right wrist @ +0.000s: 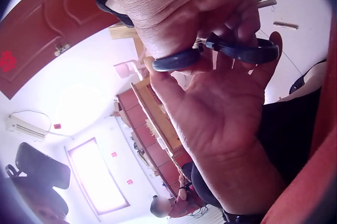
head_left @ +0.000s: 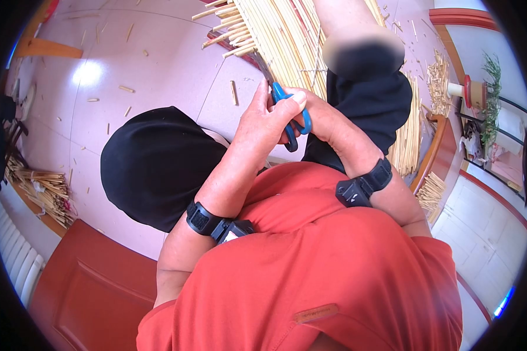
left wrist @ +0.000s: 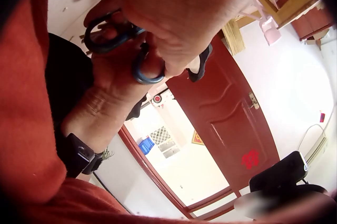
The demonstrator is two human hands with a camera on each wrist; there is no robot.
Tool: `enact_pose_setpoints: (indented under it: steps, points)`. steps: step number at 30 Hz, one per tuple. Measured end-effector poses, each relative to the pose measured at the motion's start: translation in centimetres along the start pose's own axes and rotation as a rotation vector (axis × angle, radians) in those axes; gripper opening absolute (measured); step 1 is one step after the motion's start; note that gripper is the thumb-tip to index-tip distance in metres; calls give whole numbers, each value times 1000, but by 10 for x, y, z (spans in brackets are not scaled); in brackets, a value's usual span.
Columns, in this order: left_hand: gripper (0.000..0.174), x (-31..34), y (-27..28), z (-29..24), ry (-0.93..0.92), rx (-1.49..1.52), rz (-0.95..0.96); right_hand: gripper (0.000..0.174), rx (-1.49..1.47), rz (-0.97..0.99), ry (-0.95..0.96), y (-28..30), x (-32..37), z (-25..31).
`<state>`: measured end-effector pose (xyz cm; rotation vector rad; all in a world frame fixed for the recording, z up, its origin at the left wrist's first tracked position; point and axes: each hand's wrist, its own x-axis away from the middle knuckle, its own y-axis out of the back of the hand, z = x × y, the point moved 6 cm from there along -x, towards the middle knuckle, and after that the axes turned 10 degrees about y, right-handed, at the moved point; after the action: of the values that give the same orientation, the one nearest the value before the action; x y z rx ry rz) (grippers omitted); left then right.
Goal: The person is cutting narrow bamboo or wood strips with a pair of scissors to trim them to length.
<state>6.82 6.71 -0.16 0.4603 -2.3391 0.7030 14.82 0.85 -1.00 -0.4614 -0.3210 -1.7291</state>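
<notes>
Blue scissors [head_left: 293, 121] sit right in front of the chest, above the lap, held between both hands. The right hand [head_left: 319, 114] has them: its fingers curl through the handle loops, as the wrist views show plainly. The left hand [head_left: 257, 120] lies alongside, palm turned to the handles and fingers stretched up along the blades. It looks flat and relaxed against them rather than clamped, though we cannot see the fingertips. The blades look closed and point away from the body, but they are mostly hidden, so we won't swear to it.

Just beyond the tips lies a wide sheaf of pale reed stalks [head_left: 281, 35], spread over the far knee and onto the pink floor [head_left: 158, 64]. Short offcuts [head_left: 126, 89] are scattered across that floor, and another bundle [head_left: 44, 190] lies well off to the left.

We judge this a settling of the grip between cuts. The next move calls for the left hand to come away and steady a stalk, and for the blades to open squarely over it.
</notes>
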Motion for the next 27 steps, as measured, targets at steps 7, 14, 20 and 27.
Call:
enact_pose_setpoints:
  steps: [7,14,20,27]
  points:
    - [58,-4,7,-4,-13,110,-10,25,-56,-36,-19,-2,-4,-4]
    - [68,-6,2,-5,-6,0,8,24,-135,-44,8,-1,-3,-6]
    - [64,-7,4,-2,10,-2,3,20,-107,-67,18,-2,-4,-3]
    - [55,-9,10,4,-14,179,20,21,-70,-44,61,-6,-11,-7]
